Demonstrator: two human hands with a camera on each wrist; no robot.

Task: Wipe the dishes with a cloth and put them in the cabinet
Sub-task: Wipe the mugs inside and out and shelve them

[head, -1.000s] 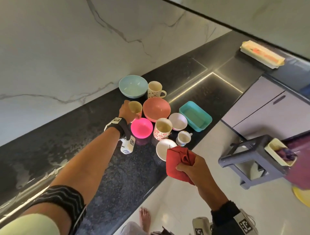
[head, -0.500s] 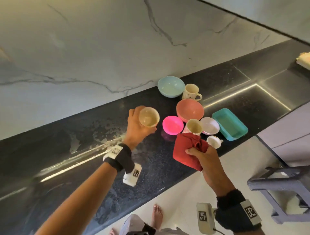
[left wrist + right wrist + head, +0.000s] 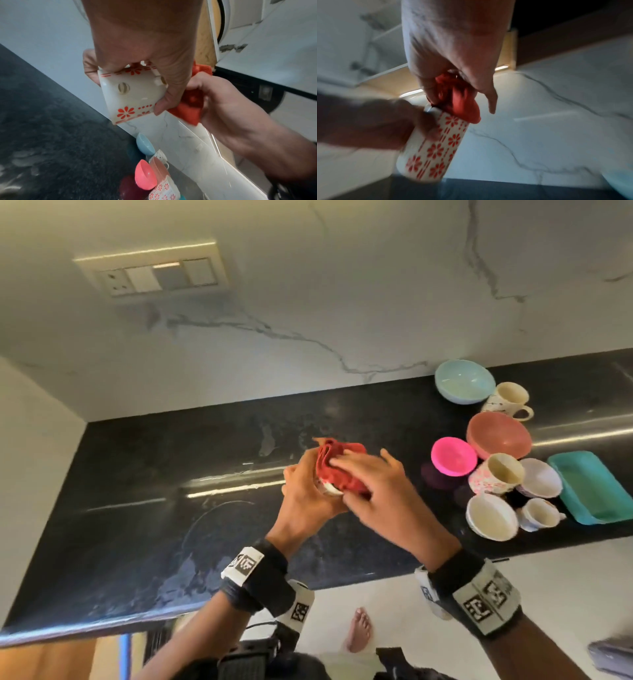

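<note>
My left hand point(image 3: 305, 494) grips a white cup with red flowers point(image 3: 130, 94) above the black counter point(image 3: 137, 508), tilted with its base toward the left wrist camera. My right hand point(image 3: 370, 484) holds a bunched red cloth point(image 3: 339, 467) and presses it against the cup's mouth. In the right wrist view the red cloth point(image 3: 462, 105) sits at the rim of the cup point(image 3: 435, 146), with my fingers curled around it. The inside of the cup is hidden. In the head view only a sliver of the cup point(image 3: 329, 489) shows.
Several dishes stand at the counter's right: a light blue bowl point(image 3: 464, 380), a salmon bowl point(image 3: 498, 434), a pink bowl point(image 3: 454, 455), a floral mug point(image 3: 496, 477), white bowls point(image 3: 491, 517) and a teal tray point(image 3: 592, 487). A socket panel point(image 3: 154, 273) is on the marble wall.
My left hand lifted the cup from the dish group and carried it left. My right hand brought the cloth onto the cup's mouth. The view swung left.
</note>
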